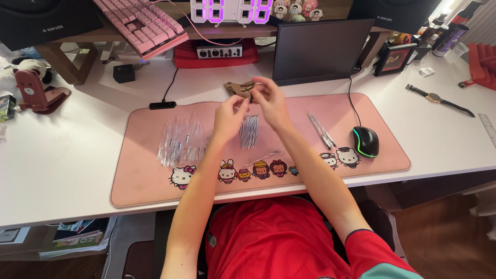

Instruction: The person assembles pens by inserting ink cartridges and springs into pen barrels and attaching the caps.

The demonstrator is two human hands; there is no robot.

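My left hand (230, 116) and my right hand (269, 101) meet fingertip to fingertip above the pink desk mat (144, 165). Together they pinch a small thin part (248, 98); it is too small to tell what kind. Right below them lies a bundle of thin silvery rods (249, 132). A heap of clear plastic tubes (181, 142) lies left of my left forearm. A few slim pens (321, 130) lie to the right of my right arm. One loose thin tube (266, 156) rests near the mat's front. A brown cardboard piece (233, 88) sits just behind my hands.
A black mouse (366, 141) sits at the mat's right end, with a dark monitor (320, 49) behind. A pink keyboard (142, 23) and a digital clock (230, 10) rest on a raised shelf. A wristwatch (439, 99) and a ruler (488, 126) lie far right.
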